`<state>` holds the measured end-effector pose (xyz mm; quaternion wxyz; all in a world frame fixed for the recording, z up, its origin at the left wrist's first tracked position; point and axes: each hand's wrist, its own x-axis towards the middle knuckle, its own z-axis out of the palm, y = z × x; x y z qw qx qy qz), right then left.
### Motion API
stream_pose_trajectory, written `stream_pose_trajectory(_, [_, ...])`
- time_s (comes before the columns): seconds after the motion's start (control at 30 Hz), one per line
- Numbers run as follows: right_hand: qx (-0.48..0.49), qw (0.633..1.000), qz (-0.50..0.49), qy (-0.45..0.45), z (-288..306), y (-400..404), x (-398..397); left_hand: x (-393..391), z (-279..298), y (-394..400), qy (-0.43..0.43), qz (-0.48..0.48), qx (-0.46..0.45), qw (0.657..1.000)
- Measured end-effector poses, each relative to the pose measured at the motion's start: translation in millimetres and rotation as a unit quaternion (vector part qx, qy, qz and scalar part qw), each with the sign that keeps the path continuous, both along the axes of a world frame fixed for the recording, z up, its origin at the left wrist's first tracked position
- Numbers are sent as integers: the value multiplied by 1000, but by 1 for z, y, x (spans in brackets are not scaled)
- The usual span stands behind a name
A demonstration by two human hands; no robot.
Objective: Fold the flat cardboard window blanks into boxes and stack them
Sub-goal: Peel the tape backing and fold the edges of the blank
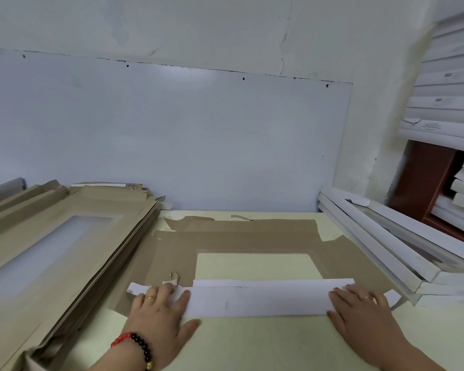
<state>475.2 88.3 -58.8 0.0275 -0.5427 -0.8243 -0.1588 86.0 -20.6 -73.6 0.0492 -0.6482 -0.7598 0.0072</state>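
One window blank [241, 236] lies brown side up on the pale table [252, 341], its far edge near the table's back edge by the whiteboard [172, 135], its near long flap [252, 299] turned over toward the window so the white face shows. Both hands are flat on that flap — the left hand [161, 314] at its left end, the right hand [359, 314] at its right end, fingers straight and spread, pressing down, gripping nothing. That placement makes sense: one palm at each end holds the whole length of the fold down at once, so the crease should set straight instead of wandering or springing back in the middle.

The cut-out window sits just beyond the folded flap, the table's yellow showing through it. The far and side flaps look flat and unfolded, so by my reading this box is at its first crease, with most of the folding ahead.

At the table's left edge, a thick pile of flat blanks [65, 236] waits, brown side up, within easy reach of the left hand — supply on one side. At the right edge, finished white boxes [402, 250] sit stacked, slightly overhanging the corner, with taller stacks of boxes [450, 76] rising behind them against the wall — output on the other. Work looks set to flow left to right.

A red-and-black bead bracelet [137, 344] rides the left wrist, clear of the cardboard.
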Motion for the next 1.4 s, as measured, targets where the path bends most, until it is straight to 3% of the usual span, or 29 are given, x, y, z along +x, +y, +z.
stream_pose_trajectory(0.2, [-84, 990, -72, 92, 2, -1, 3, 7, -2, -3, -33, 122, 2, 992])
stream_pose_trajectory(0.33, [-100, 989, -16, 105, -7, 5, 2, 8, 3, -4, -26, 96, -4, 995])
stream_pose_trajectory(0.5, [-30, 995, 25, 87, 5, 12, -8, 10, 12, 2, 21, 32, 36, 999])
stream_pose_trajectory(0.63, [-131, 983, 43, 118, 16, 33, -16, 6, 23, 30, 27, -34, 2, 999])
stream_pose_trajectory(0.73, [-227, 972, -2, 64, 24, 53, -23, 5, 33, 49, -31, -43, -42, 998])
stream_pose_trajectory(0.83, [-250, 968, -18, 0, 36, 64, -27, 3, 44, 61, -67, -31, -105, 992])
stream_pose_trajectory(0.93, [-243, 969, -22, -35, 45, 68, -33, 4, 53, 68, -54, -30, -138, 988])
stream_pose_trajectory(1.1, [-152, 987, 32, -31, 52, 69, -38, 13, 70, 70, -19, -50, -160, 986])
stream_pose_trajectory(1.27, [-80, 996, 41, -18, 53, 56, -40, 31, 76, 66, 57, -94, -60, 992])
stream_pose_trajectory(1.4, [-59, 994, 83, 42, 46, 30, -46, 50, 69, 55, 26, -86, -60, 994])
